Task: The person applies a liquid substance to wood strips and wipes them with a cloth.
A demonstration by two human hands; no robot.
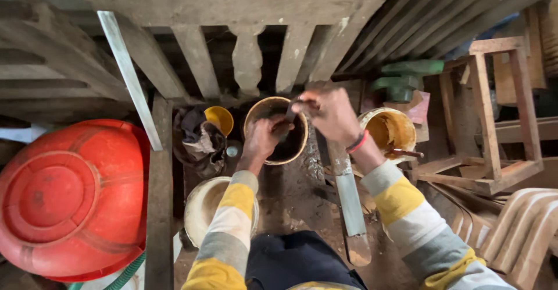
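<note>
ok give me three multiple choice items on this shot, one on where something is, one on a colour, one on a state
1. Where is the big upturned basin?
A. to the left of the person's arms
B. on the wooden stool at right
C. inside the dark-lined tub

2. What colour is that basin?
A. green
B. red
C. white

3. What is the left hand doing?
A. lying flat on the ground
B. gripping the rim of the dark-lined tub
C. holding the flat wooden paddle

Answers:
1. A, it fills the lower left of the view, beside the left sleeve.
2. B, its whole underside shows red.
3. B, its fingers curl over the tub's near edge, while the right hand holds a dark tool over the tub.
</note>
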